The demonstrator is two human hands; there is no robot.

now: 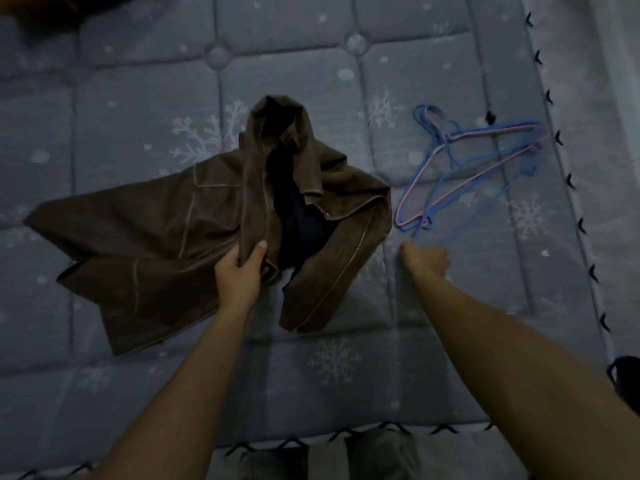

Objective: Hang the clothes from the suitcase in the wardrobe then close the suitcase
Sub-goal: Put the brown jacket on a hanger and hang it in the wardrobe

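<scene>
Risk: the hangers (467,168) lie tangled near the bed (346,375) edge, so pulling one could drag the others off. The jacket (194,230) collar is folded over and may bunch. Left hand (239,271) fingers pinch the jacket's front edge. Right hand (426,259) fingers are clenched, apparently round a blurred blue hanger (416,235). The jacket lies crumpled mid-bed.

dim room, grey quilted mattress (346,368) with snowflake print, black-stitched edge
</scene>
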